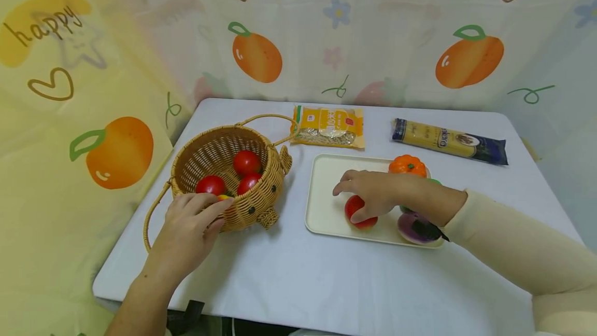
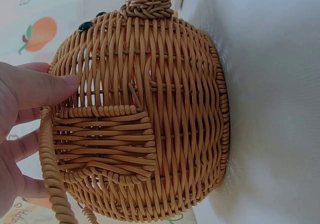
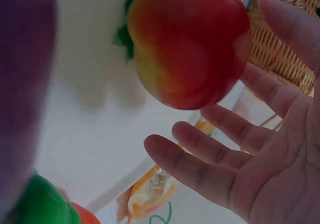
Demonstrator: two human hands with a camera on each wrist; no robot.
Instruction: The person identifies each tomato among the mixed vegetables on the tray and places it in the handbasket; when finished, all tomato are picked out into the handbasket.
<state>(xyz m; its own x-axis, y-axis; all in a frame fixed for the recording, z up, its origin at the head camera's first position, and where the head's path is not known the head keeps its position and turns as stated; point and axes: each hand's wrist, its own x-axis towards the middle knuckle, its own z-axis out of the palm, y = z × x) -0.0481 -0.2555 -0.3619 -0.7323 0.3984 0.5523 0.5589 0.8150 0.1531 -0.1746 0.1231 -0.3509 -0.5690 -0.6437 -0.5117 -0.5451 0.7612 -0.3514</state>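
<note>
My left hand (image 1: pixel 188 229) holds the near rim of a wicker basket (image 1: pixel 249 214), its thumb on the outer wall and its fingers over the edge in the left wrist view. Red round fruits (image 1: pixel 246 163) lie in the basket, and a bit of something yellow shows beside the fingertips. Over a cream tray (image 1: pixel 326 180), my right hand (image 1: pixel 380 191) reaches around a red fruit (image 1: pixel 356 211). In the right wrist view this fruit (image 3: pixel 195 43) is red and yellow with green leaves, and the fingers are spread loosely beside it.
An orange pumpkin (image 1: pixel 407 165), a purple eggplant (image 1: pixel 416 228) and a green item partly hidden by the right forearm lie on the tray's right side. Behind are a yellow bag of grain (image 1: pixel 328 127) and a long pasta pack (image 1: pixel 450 141). The basket's handle (image 1: pixel 156 211) hangs at the left.
</note>
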